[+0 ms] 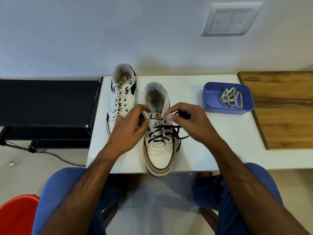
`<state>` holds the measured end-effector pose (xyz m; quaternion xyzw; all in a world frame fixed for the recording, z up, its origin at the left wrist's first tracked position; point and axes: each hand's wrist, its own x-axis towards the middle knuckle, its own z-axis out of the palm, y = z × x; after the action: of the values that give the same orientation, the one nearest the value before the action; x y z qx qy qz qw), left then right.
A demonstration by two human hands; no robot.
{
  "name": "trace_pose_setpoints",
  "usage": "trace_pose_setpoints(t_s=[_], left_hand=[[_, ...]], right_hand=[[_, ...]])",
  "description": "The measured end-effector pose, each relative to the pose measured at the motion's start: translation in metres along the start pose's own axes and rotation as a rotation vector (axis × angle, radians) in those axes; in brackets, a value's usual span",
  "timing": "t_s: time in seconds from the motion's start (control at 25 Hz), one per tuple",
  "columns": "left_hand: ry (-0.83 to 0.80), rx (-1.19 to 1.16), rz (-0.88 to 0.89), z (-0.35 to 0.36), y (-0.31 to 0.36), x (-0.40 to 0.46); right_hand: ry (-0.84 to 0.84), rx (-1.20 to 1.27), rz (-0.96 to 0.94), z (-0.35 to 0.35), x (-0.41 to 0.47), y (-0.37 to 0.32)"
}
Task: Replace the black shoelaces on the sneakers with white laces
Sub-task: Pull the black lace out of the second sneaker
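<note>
Two white sneakers stand on a white table (211, 150). The near sneaker (159, 155), toe toward me, carries a black lace (162, 133) through its lower eyelets, with a loose end trailing to the right. My left hand (130, 131) grips the sneaker's left collar edge. My right hand (191, 122) pinches the black lace beside the upper right eyelets. The far left sneaker (121, 97) is laced in white. A bundled white lace (231, 98) lies in a blue tray (210, 104) at the right.
A wooden board (284, 112) lies at the table's right end. A black rack (47, 102) stands to the left, with a cable on the floor. A red stool (17, 216) is at bottom left. My knees in blue trousers sit below the table edge.
</note>
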<state>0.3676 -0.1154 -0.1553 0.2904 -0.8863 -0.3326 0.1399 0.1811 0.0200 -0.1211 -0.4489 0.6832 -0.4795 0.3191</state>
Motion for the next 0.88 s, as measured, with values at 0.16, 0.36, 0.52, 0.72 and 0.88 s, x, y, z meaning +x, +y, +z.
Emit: trace_pose_setpoints(t_s=[0.16,0.36,0.52,0.72,0.88], left_hand=[[0.006,-0.004,0.015,0.000,0.001,-0.001],[0.133,0.254,0.106,0.008,0.006,0.000],[0.165,0.423,0.206,0.016,0.020,-0.004],[0.159,0.511,0.166,0.029,0.023,-0.006],[0.131,0.370,0.168,0.033,0.024,-0.005]], right_hand=[[0.058,-0.066,-0.004,0.009,0.003,-0.006],[0.172,-0.601,0.202,-0.044,0.001,0.019],[0.070,-0.843,0.356,-0.042,0.000,0.034],[0.137,-0.583,0.191,0.000,0.003,0.015],[0.115,-0.574,0.299,0.028,0.006,0.008]])
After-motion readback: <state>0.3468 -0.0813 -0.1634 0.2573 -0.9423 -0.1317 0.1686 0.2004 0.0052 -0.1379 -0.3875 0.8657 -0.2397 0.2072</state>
